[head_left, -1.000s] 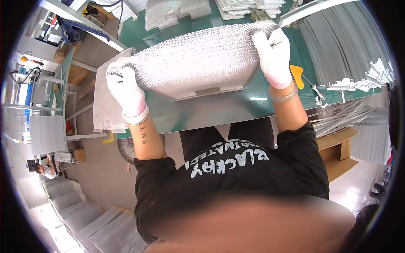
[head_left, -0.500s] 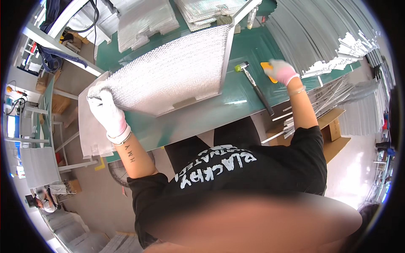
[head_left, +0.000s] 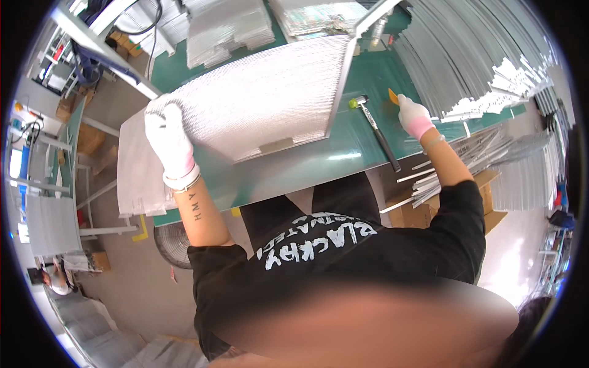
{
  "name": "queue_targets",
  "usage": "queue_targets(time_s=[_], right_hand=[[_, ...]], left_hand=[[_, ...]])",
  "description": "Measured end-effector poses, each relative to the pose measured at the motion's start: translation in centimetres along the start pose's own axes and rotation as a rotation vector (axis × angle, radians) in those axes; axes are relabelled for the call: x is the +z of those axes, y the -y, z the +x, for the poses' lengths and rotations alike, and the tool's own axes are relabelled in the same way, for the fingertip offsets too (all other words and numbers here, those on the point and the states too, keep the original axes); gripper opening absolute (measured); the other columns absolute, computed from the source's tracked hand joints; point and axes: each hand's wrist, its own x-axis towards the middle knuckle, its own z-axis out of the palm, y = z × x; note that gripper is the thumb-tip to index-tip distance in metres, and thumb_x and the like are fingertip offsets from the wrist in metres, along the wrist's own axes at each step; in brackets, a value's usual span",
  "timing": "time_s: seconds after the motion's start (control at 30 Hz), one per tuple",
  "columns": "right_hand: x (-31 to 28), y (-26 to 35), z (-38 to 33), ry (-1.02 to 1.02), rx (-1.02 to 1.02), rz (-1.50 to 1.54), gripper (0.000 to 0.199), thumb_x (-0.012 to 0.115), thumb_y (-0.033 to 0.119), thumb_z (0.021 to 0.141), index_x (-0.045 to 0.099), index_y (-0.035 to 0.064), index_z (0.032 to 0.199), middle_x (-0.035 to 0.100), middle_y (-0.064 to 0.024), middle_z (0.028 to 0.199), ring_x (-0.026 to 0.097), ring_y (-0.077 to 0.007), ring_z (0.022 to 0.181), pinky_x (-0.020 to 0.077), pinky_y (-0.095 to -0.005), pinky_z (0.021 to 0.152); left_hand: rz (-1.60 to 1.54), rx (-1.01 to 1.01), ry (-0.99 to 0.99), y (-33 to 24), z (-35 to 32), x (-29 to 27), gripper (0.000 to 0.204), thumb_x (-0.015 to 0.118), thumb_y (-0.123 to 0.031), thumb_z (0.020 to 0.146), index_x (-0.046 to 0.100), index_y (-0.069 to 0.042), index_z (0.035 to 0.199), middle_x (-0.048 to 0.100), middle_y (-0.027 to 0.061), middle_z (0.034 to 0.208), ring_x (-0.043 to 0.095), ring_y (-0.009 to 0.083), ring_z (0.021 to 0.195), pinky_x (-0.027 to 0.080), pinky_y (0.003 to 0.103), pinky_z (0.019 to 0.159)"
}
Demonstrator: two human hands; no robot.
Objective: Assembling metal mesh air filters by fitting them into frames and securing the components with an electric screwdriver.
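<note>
My left hand (head_left: 170, 138), in a white glove, is closed around the left edge of a silvery mesh panel (head_left: 270, 92). The panel is raised at a slant over the green table, with a metal frame strip (head_left: 341, 86) along its right side. In my right hand (head_left: 415, 116), also gloved, I pinch a small flat orange scraper-like piece (head_left: 392, 96), tilted up at the fingertips. A mallet (head_left: 381, 140) with a green-and-white head and black handle lies on the table between the panel and my right hand.
Stacked mesh sheets (head_left: 230, 27) lie at the back of the green table (head_left: 282, 175). Long grey strips (head_left: 472, 55) are piled at the far right. Below them, thin rods (head_left: 454, 168) stick out over a cardboard box (head_left: 491, 184). A fan (head_left: 173, 245) stands on the floor at left.
My right hand has picked the orange piece up from lying flatter against the table, and it now points upward. My left hand and the panel's left edge have shifted slightly away and right.
</note>
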Motion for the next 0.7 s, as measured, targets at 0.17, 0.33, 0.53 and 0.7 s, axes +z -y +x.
queue_targets(time_s=[0.17, 0.33, 0.53, 0.7], right_hand=[[-11.9, 10.3, -5.5, 0.319, -0.501, 0.681, 0.019, 0.061, 0.012, 0.090, 0.058, 0.0012, 0.106, 0.065, -0.0206, 0.085, 0.065, -0.0401, 0.081, 0.0523, -0.0449, 0.075], [-11.4, 23.6, -6.4, -0.095, -0.952, 0.476, 0.018, 0.064, 0.014, 0.089, 0.062, 0.0049, 0.105, 0.063, -0.0149, 0.088, 0.064, -0.0350, 0.085, 0.0531, -0.0431, 0.076], [-5.8, 35.0, -4.5, -0.041, -0.924, 0.294, 0.012, 0.051, 0.009, 0.089, 0.057, 0.0055, 0.100, 0.065, -0.0150, 0.087, 0.068, -0.0351, 0.080, 0.0560, -0.0445, 0.070], [-7.3, 35.9, -4.2, 0.042, -0.949, 0.211, 0.015, 0.050, 0.009, 0.089, 0.059, 0.0041, 0.101, 0.068, -0.0161, 0.090, 0.069, -0.0361, 0.085, 0.0565, -0.0462, 0.072]], left_hand=[[0.126, 0.045, -0.001, -1.1, 0.3, 0.1, 0.005, 0.066, -0.006, 0.091, 0.063, -0.001, 0.092, 0.051, -0.0027, 0.079, 0.043, 0.0086, 0.072, 0.038, 0.025, 0.066], [0.019, -0.022, 0.015, -1.2, 1.0, 1.0, 0.012, 0.069, -0.011, 0.092, 0.061, -0.004, 0.086, 0.037, -0.0073, 0.072, 0.032, 0.0053, 0.066, 0.030, 0.024, 0.058], [-0.095, -0.099, 0.035, -0.4, 1.5, 1.3, 0.014, 0.072, -0.014, 0.091, 0.064, -0.003, 0.092, 0.045, -0.0078, 0.073, 0.033, 0.0037, 0.066, 0.033, 0.021, 0.060], [-0.141, -0.097, 0.044, -0.5, 1.4, 1.2, 0.016, 0.073, -0.014, 0.090, 0.061, -0.003, 0.088, 0.038, -0.0083, 0.068, 0.031, 0.0032, 0.062, 0.030, 0.021, 0.054]])
